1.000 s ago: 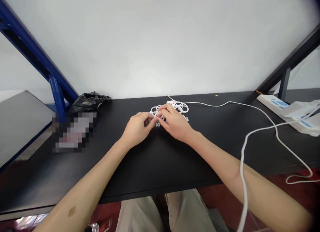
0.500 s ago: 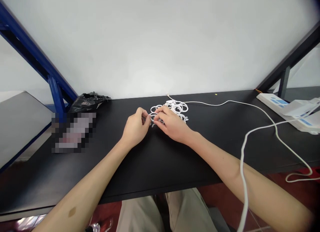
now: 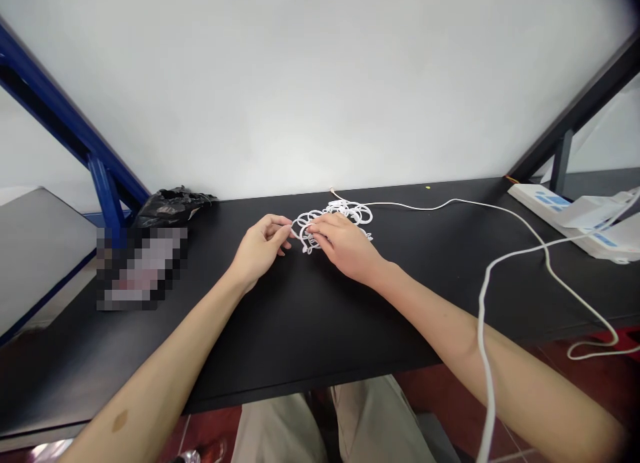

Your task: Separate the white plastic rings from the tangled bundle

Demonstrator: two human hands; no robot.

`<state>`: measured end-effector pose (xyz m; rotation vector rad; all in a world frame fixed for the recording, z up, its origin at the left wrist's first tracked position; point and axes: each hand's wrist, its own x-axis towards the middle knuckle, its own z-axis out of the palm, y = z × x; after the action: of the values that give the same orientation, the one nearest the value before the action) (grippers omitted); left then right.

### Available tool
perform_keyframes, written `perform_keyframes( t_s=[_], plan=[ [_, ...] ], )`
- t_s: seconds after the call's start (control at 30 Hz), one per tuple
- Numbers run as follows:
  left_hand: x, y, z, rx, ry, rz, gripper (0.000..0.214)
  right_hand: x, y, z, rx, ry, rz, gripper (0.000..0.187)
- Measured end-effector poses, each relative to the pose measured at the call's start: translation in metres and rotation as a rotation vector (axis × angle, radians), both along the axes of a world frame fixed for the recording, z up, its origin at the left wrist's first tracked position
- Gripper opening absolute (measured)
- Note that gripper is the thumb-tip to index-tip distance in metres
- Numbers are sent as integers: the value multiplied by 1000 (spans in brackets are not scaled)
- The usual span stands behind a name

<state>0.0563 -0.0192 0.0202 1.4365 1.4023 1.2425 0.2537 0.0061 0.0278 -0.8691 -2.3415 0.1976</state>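
A tangle of thin white cable (image 3: 345,215) lies in loops on the black table (image 3: 310,316), near the back wall. My left hand (image 3: 260,248) pinches a loop at the tangle's left edge between thumb and fingertips. My right hand (image 3: 340,244) rests on the front of the tangle, its fingers closed on the loops beside the left hand. Part of the tangle is hidden under my right hand.
A thicker white cable (image 3: 500,263) runs from the tangle across the table, off its front edge and over my right forearm. A crumpled black bag (image 3: 173,203) lies at the back left. White boxes with blue marks (image 3: 575,216) sit far right. Blue and black frame struts flank the table.
My left hand has slid left, away from the right hand, drawing a loop out from the tangle's left edge. The right hand stays on the tangle. The view has shifted slightly.
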Motion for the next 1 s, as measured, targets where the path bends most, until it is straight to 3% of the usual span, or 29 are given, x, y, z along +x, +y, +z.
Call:
perform_keyframes(
  t_s=[0.27, 0.37, 0.5, 0.63, 1.0],
  plan=[
    [-7, 1, 3, 66, 75, 157, 21, 4, -1, 3, -14, -18, -188, 22],
    [-4, -4, 7, 145, 44, 93, 23, 2, -5, 4, 34, 50, -180, 21],
    [3, -13, 14, 167, -19, -78, 25, -2, -10, 4, 47, 93, -39, 46],
    [6, -17, 15, 129, -50, -195, 25, -5, -11, 3, 16, 107, 4, 42],
    [6, -19, 17, 55, -22, -218, 32, -6, -17, 9, -102, 116, -37, 30]
  ],
)
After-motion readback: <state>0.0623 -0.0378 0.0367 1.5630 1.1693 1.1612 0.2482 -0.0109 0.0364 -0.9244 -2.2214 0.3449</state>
